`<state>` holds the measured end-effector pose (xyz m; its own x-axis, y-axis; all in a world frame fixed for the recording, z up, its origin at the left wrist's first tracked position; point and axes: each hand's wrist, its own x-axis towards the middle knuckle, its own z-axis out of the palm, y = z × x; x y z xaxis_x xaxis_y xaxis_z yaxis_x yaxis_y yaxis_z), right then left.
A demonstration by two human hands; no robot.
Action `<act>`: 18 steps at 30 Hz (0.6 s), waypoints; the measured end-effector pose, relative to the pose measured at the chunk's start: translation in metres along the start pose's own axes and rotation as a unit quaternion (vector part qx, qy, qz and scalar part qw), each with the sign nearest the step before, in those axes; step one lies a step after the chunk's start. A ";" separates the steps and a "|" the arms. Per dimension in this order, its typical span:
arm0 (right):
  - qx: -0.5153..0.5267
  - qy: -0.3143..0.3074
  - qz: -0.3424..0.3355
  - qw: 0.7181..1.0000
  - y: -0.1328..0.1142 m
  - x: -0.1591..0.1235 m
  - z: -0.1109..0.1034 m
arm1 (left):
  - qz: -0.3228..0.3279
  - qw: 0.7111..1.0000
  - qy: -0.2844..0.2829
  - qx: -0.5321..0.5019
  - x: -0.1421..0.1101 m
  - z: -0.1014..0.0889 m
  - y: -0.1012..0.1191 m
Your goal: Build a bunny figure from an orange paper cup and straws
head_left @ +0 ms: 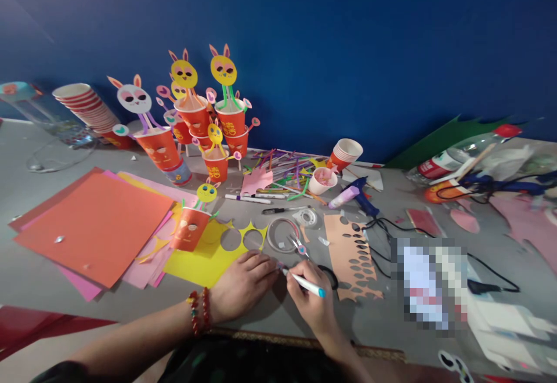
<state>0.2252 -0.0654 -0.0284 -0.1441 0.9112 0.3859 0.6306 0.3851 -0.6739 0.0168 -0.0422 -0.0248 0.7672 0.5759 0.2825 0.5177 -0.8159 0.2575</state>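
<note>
My right hand (311,296) grips a white marker (307,284) with a blue end, its tip pointing left at my left fingertips. My left hand (248,284) lies low over the grey table, fingers together and pressing down on something small that they mostly hide. Yellow paper (195,261) with round cut-outs lies just beyond my left hand. Scissors (333,278) with a black handle are partly hidden behind my right hand. A clear ring (268,238) and a white tape roll (306,217) lie just past my fingers, near a black pen (282,210).
Red paper cups (156,148) with paper rabbit heads stand at the back left, behind stacked orange paper (96,226). Peach paper (343,255) full of holes lies right, near a blue glue gun (364,200) and its black cable. A plastic bottle (461,154) lies far right.
</note>
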 end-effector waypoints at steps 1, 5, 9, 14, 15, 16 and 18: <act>0.000 0.001 0.001 1.000 0.000 0.000 0.000 | 0.001 1.000 0.001 0.002 0.000 -0.001 0.000; 0.001 0.005 0.003 1.000 0.000 -0.001 0.000 | 0.003 1.000 0.006 0.009 0.001 -0.001 0.000; 0.003 0.005 0.004 1.000 0.000 -0.001 0.000 | 0.007 1.000 0.000 0.007 0.000 0.000 0.000; 0.003 0.005 0.005 1.000 0.000 -0.001 0.000 | 0.008 1.000 0.001 0.009 -0.001 0.002 -0.001; 0.002 0.006 0.005 1.000 0.000 -0.001 -0.001 | 0.009 1.000 0.000 0.009 -0.001 0.003 -0.001; 0.001 0.007 0.006 1.000 0.000 0.000 -0.001 | 0.009 1.000 0.000 0.009 -0.001 0.003 -0.001; 0.000 0.011 0.007 1.000 -0.001 -0.001 -0.001 | 0.009 1.000 0.001 0.010 -0.001 0.002 -0.001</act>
<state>0.2256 -0.0663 -0.0273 -0.1182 0.9135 0.3893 0.6329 0.3714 -0.6794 0.0162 -0.0420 -0.0277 0.7754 0.5616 0.2887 0.5114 -0.8267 0.2347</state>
